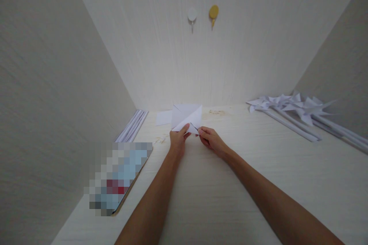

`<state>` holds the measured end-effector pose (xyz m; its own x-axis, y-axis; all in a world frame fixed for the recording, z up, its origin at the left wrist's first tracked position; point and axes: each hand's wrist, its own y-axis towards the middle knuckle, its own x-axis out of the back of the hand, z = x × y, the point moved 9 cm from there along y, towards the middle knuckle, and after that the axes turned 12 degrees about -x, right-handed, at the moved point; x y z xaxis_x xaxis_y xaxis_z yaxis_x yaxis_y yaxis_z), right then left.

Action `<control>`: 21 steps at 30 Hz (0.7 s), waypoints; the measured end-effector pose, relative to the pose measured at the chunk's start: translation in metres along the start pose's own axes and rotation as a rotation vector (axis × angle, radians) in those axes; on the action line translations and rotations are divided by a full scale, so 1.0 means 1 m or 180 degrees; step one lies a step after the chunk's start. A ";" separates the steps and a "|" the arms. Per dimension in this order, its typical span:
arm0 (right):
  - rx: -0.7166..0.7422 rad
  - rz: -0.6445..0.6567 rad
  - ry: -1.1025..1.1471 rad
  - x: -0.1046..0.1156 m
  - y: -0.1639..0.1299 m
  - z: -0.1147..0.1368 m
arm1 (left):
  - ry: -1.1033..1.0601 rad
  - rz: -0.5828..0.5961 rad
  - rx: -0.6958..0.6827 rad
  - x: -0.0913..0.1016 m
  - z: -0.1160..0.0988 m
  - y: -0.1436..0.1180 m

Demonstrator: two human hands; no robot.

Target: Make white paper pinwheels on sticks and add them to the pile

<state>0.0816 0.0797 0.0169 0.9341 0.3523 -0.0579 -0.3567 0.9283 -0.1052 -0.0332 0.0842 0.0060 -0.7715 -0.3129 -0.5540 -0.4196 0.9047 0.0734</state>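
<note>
Pale wood-grain counter [218,199] set in alcove. Back wall [161,53] cream with fine vertical texture; left wall [48,84] and right wall [342,65] greyer, closing in on both sides. Two stick-on hooks on back wall: white hook [192,16], yellow hook [213,13] just beside it. Soft even light, brightest along counter's far edge; small brownish stain [217,112] there.
</note>
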 end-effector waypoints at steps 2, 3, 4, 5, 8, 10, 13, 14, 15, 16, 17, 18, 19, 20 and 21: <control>0.0036 0.0012 0.0016 -0.001 -0.001 0.002 | -0.0130 -0.0174 0.0025 0.004 -0.001 0.001; 0.0064 0.0007 0.0052 -0.001 -0.002 0.003 | -0.0192 -0.0226 0.0037 0.005 -0.001 0.002; 0.0087 -0.0004 0.0111 0.000 -0.002 0.004 | -0.0251 -0.0245 0.0044 0.005 -0.001 0.002; 0.0089 -0.0021 0.0189 0.001 -0.003 0.004 | -0.0301 -0.0256 0.0051 0.005 -0.001 0.003; -0.0011 -0.0147 0.0492 0.007 -0.002 0.000 | -0.0346 -0.0372 0.0060 0.008 -0.001 0.004; -0.0044 -0.0296 0.0635 0.012 -0.001 -0.002 | -0.0288 -0.0477 0.0020 0.011 -0.001 0.004; -0.0017 -0.0490 0.0636 0.017 -0.001 -0.003 | -0.0098 -0.0359 -0.0145 0.009 -0.004 0.003; -0.0011 -0.0520 0.0610 0.017 0.000 -0.003 | -0.0008 -0.0254 -0.0206 0.006 -0.005 0.003; -0.0008 -0.0522 0.0588 0.017 0.000 -0.004 | 0.0094 -0.0139 -0.0255 0.003 -0.006 0.002; 0.0002 -0.0501 0.0573 0.017 0.001 -0.004 | 0.0202 -0.0022 -0.0288 0.000 -0.006 0.001; 0.0013 -0.0477 0.0562 0.016 0.002 -0.005 | 0.0307 0.0087 -0.0311 -0.003 -0.005 0.000; 0.0026 -0.0462 0.0554 0.016 0.002 -0.005 | 0.0390 0.0187 -0.0327 -0.006 -0.004 -0.001; 0.0042 -0.0450 0.0539 0.016 0.003 -0.005 | 0.0451 0.0267 -0.0330 -0.008 -0.003 -0.001; 0.0058 -0.0444 0.0515 0.016 0.003 -0.006 | 0.0492 0.0326 -0.0323 -0.010 -0.002 -0.002; 0.0072 -0.0440 0.0488 0.016 0.003 -0.006 | 0.0517 0.0368 -0.0306 -0.011 -0.001 -0.003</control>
<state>0.0950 0.0877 0.0098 0.9600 0.2008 -0.1952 -0.2233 0.9696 -0.1003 -0.0239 0.0850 0.0125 -0.8807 -0.2581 -0.3971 -0.3615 0.9080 0.2116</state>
